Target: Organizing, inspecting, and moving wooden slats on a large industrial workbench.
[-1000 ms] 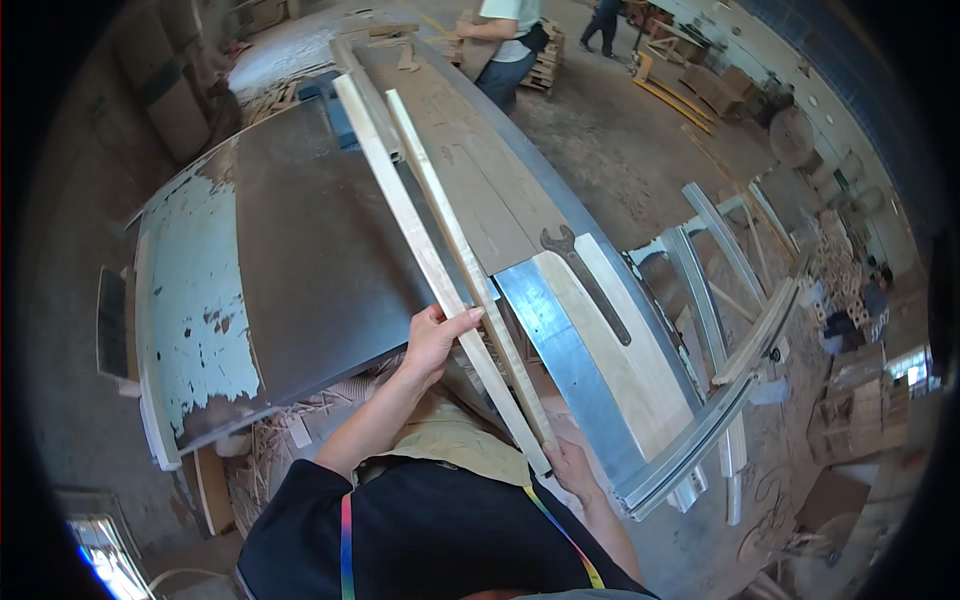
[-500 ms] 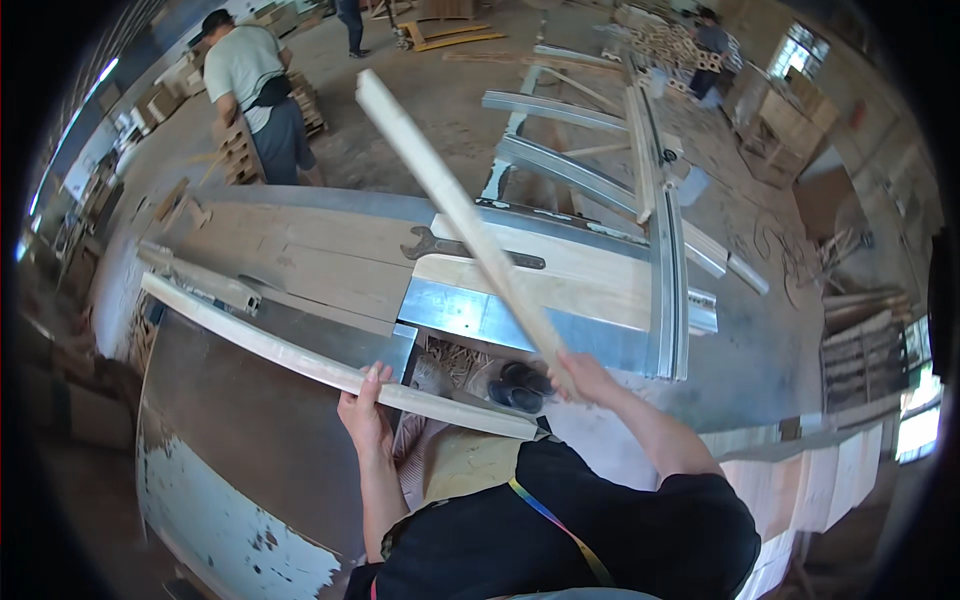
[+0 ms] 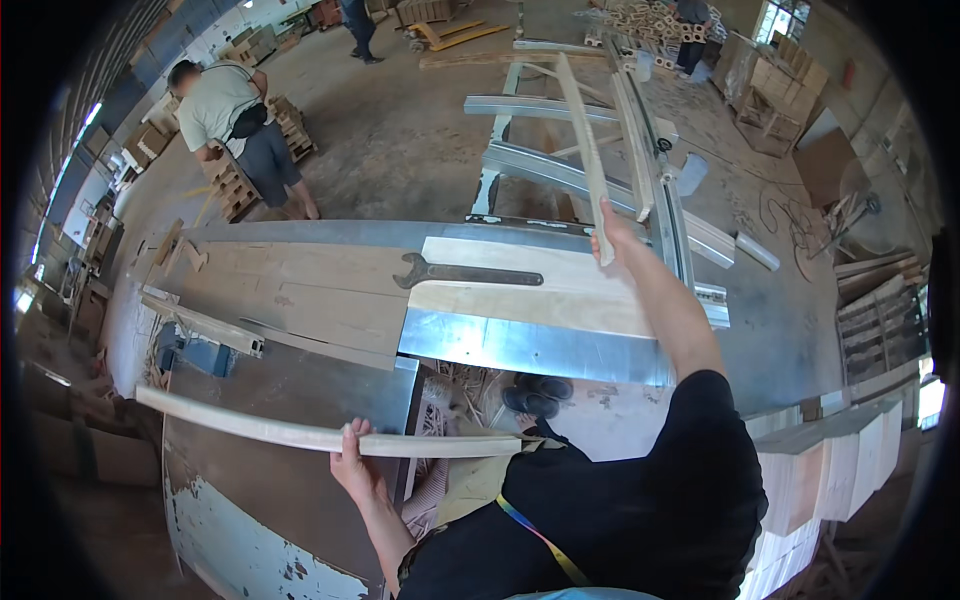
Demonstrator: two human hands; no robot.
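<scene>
- Head view: my left hand (image 3: pixel 352 462) had its fingers closed around a pale wooden strip (image 3: pixel 300 432) lying level over the dark bench (image 3: pixel 300 480).
- My right hand (image 3: pixel 607 232) gripped a second strip (image 3: pixel 585 130), raised toward the metal frame (image 3: pixel 560 165).
- Judging progress: both strips were in hand, neither set down; a wrench (image 3: pixel 465 271) lay unused on the boards.
</scene>
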